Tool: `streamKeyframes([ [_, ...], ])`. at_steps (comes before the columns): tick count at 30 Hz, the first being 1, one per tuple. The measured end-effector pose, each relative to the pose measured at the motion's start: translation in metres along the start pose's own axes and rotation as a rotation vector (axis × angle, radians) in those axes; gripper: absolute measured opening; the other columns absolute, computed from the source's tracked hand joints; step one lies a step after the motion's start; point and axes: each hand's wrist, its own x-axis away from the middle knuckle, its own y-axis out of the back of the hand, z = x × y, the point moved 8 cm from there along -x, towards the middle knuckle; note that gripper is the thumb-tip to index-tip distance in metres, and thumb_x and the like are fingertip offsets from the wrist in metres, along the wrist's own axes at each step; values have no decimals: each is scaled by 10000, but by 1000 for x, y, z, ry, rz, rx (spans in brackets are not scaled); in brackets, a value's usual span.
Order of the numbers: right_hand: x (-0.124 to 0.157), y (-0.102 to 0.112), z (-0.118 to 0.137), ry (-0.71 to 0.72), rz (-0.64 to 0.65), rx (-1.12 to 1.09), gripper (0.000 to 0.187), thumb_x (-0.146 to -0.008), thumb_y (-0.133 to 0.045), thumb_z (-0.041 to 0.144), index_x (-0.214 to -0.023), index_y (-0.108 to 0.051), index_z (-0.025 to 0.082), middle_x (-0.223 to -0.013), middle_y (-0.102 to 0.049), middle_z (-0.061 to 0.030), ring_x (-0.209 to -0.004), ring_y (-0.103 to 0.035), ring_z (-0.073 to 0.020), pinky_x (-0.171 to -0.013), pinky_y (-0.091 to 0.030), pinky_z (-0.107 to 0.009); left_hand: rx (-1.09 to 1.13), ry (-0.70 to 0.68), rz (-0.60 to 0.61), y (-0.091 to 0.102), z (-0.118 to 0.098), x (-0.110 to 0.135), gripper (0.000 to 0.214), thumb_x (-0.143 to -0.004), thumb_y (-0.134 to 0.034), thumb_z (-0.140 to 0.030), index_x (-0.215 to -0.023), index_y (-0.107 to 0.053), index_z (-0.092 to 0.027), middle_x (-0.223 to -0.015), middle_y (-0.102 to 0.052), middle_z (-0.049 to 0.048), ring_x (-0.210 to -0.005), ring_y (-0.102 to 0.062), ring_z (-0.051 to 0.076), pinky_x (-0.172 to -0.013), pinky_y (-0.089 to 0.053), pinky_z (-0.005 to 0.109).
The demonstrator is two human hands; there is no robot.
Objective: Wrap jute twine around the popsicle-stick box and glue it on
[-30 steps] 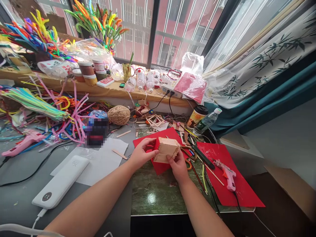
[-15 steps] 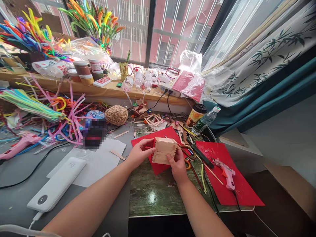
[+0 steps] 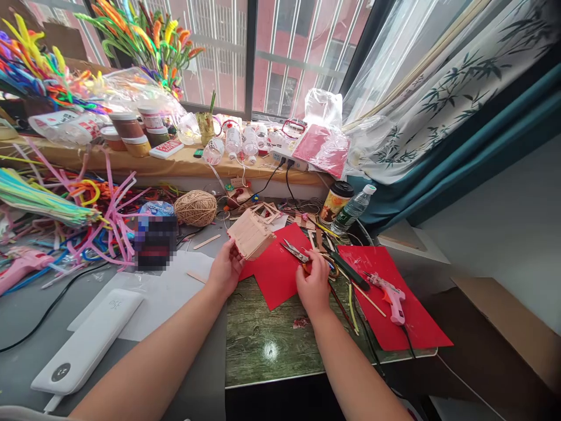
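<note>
My left hand (image 3: pixel 227 269) grips a small box built of wooden craft sticks (image 3: pixel 250 233) and holds it up, tilted, over the left edge of a red paper sheet (image 3: pixel 278 276). My right hand (image 3: pixel 312 284) is closed on the orange handles of a pair of scissors (image 3: pixel 295 254), whose blades point up and left across the red sheet. The two hands are apart, with the red sheet between them.
A second red sheet (image 3: pixel 412 316) at the right carries a pink glue gun (image 3: pixel 388 295). A twine ball (image 3: pixel 195 207), loose craft sticks, a paper cup (image 3: pixel 335 201) and a water bottle (image 3: pixel 352 210) stand behind. Pipe cleaners pile at the left; a white power bank (image 3: pixel 85 342) lies near.
My right hand let go of the stick box and closed on the scissors. My left hand carried the box up and to the left, off the red sheet.
</note>
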Motion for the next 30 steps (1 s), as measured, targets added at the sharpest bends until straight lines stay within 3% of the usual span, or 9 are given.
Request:
streamKeyframes([
  [3,-10,7,-9,58,172,309,485,-818,-663,161,-1295,-652,252,-1414,-598,-145,-1404,-472,-378,-1230,-290,-614,27,88,1,1,4,-2,344,-923,-657,-393,-1190,-688,-179,-1064,-787,72,-859,-742,170,-718,-598,245],
  [6,-22,27,-25,59,266,379,500,-714,-717,102,-1193,-717,245,-1241,-689,-145,-1249,-588,-386,-1167,-368,-596,59,137,11,2,6,-4,371,-945,-627,-434,-1220,-693,-193,-1067,-784,63,-830,-738,166,-680,-598,240],
  [9,-32,38,-32,80,358,411,574,-684,-758,145,-1248,-704,234,-1228,-707,-123,-1184,-629,-358,-1108,-441,-552,80,158,20,2,7,-4,383,-957,-616,-444,-1252,-689,-212,-1093,-785,58,-836,-739,170,-650,-590,233],
  [14,-37,42,-17,137,400,440,588,-710,-771,227,-1289,-676,216,-1219,-709,-103,-1150,-646,-324,-1056,-494,-494,86,180,26,-1,7,-1,378,-961,-607,-418,-1266,-677,-207,-1063,-787,55,-828,-745,170,-659,-596,243],
  [17,-34,56,1,149,363,451,601,-758,-767,283,-1341,-640,211,-1234,-695,-115,-1130,-654,-324,-1029,-516,-489,86,181,22,-1,5,1,364,-961,-611,-426,-1245,-679,-208,-1022,-786,48,-795,-743,165,-642,-589,240],
  [22,-33,121,13,94,234,517,537,-881,-709,391,-1376,-630,200,-1214,-676,-131,-1039,-682,-298,-938,-564,-443,93,183,-2,2,5,0,319,-971,-611,-427,-1202,-688,-220,-978,-782,23,-750,-732,146,-620,-576,222],
  [26,-34,178,-4,27,191,635,479,-933,-647,435,-1337,-682,180,-1141,-689,-137,-916,-695,-279,-885,-581,-452,84,197,1,3,6,-1,303,-975,-606,-408,-1183,-701,-210,-957,-783,27,-728,-729,148,-620,-582,229],
  [30,-21,217,-25,-27,133,667,411,-935,-632,435,-1261,-731,204,-1126,-704,-139,-965,-704,-302,-912,-588,-481,75,183,18,1,5,-2,289,-982,-603,-406,-1170,-711,-216,-950,-785,20,-701,-721,143,-600,-578,228],
])
